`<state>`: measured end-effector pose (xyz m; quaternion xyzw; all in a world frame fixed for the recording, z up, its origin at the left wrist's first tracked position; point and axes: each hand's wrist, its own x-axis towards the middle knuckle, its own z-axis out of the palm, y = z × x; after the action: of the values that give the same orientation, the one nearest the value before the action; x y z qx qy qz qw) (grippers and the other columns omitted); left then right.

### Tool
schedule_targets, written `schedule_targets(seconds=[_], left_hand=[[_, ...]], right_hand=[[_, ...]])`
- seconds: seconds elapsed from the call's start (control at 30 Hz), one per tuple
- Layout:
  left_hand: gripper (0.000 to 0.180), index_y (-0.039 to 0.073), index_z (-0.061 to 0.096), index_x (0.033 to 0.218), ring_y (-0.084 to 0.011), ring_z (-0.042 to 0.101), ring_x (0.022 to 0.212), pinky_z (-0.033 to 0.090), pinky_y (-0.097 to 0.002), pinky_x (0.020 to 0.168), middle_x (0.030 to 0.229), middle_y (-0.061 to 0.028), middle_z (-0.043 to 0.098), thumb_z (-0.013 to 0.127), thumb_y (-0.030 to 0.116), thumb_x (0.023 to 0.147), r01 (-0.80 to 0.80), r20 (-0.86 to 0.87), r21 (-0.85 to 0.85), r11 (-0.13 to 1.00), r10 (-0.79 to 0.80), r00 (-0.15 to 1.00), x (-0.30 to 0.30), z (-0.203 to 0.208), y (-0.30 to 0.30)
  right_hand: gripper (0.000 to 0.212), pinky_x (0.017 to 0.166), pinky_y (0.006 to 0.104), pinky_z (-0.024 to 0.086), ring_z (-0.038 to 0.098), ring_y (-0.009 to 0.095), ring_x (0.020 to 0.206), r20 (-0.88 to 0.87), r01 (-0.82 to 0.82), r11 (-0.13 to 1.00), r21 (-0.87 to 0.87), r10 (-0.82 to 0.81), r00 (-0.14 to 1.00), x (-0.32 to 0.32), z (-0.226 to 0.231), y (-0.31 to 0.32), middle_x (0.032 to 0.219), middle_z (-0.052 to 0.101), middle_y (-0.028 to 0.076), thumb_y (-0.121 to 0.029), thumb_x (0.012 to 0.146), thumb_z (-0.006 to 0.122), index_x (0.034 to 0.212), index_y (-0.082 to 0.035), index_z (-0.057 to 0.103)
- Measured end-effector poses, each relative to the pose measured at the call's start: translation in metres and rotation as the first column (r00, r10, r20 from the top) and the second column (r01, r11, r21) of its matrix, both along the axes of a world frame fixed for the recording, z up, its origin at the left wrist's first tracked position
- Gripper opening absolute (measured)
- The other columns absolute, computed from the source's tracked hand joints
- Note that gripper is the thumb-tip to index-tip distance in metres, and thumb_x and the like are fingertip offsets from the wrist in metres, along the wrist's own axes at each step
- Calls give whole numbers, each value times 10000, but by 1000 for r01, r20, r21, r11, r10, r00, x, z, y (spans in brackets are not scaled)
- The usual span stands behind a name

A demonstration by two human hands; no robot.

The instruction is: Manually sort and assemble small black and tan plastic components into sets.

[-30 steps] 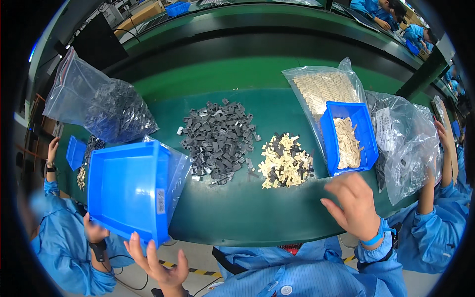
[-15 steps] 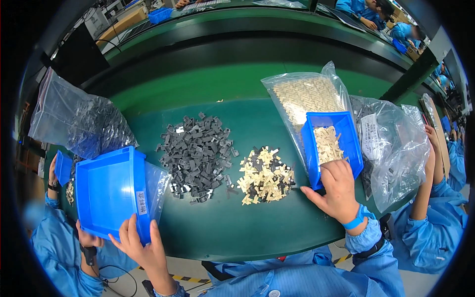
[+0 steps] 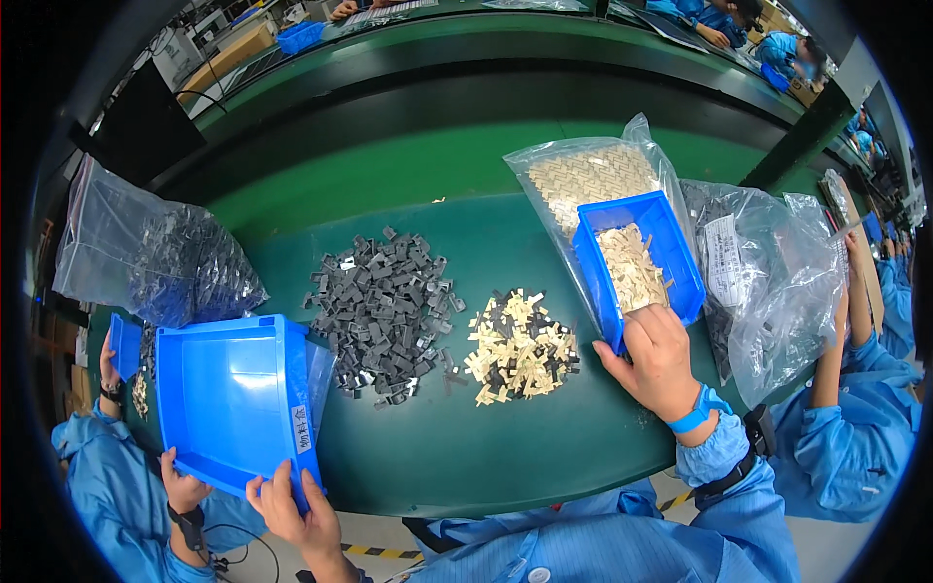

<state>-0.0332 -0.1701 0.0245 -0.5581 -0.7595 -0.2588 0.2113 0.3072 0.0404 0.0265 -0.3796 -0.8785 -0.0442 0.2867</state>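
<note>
My left hand (image 3: 299, 525) grips the near right corner of a large, empty blue bin (image 3: 233, 389), fingers and thumb at its edge. Another person's hand (image 3: 185, 486) touches the same bin's near edge. Over on the right, my right hand (image 3: 656, 364) holds the near end wall of a small blue bin (image 3: 688, 282), fingers over the rim and thumb outside. Cream-coloured small pieces (image 3: 630, 267) lie in that bin, which tilts against a clear bag of cream pieces (image 3: 593, 185). Between my hands lie a pile of dark grey clips (image 3: 379, 316) and a mixed cream-and-black pile (image 3: 522, 350).
A clear bag of dark parts (image 3: 190, 253) stands at the left, another bag (image 3: 753, 272) at the right. Co-workers sit close on both sides; the left one holds a small blue bin (image 3: 124, 347). A green ledge (image 3: 389, 175) rises behind the green table (image 3: 418, 457).
The large blue bin has moved down and slightly right with my left hand. My right hand and the small bin have shifted a little left and up.
</note>
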Motion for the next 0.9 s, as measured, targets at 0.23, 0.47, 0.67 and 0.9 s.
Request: schedule_targets(seconds=[0.23,0.47,0.67,0.9], left_hand=[[572,-52,406,1235,-313,512,971,412,-418,826,1209,-242,408,647,124,748,-5,28,126,992,1,1000,19,29,10],[808,148,106,1406,-303,333,1236,345,-449,967,1332,-145,332,618,291,796,537,777,444,718,-10,-629,157,59,102],[627,105,226,1326,-212,460,1109,403,-376,927,1206,-95,447,560,19,802,259,650,516,816,-176,-739,184,68,144],[593,57,277,1330,-240,431,1155,366,-381,968,1269,-119,406,559,148,816,123,703,635,762,-505,-501,127,75,147]], right_hand=[[216,564,353,383,505,245,619,-71,6,995,104,1,998,4,15,-1,668,514,86,-48,590,694,753,-6,559],[224,513,350,363,502,242,557,-235,-114,965,238,171,957,-9,34,-36,650,520,95,-11,513,661,709,1,552],[350,608,346,431,563,227,664,-130,-174,959,222,206,970,-8,57,-52,731,575,86,-180,584,726,859,3,608],[241,831,424,400,557,307,883,62,258,952,167,-271,960,14,108,60,899,617,134,-209,729,645,885,-27,630]])
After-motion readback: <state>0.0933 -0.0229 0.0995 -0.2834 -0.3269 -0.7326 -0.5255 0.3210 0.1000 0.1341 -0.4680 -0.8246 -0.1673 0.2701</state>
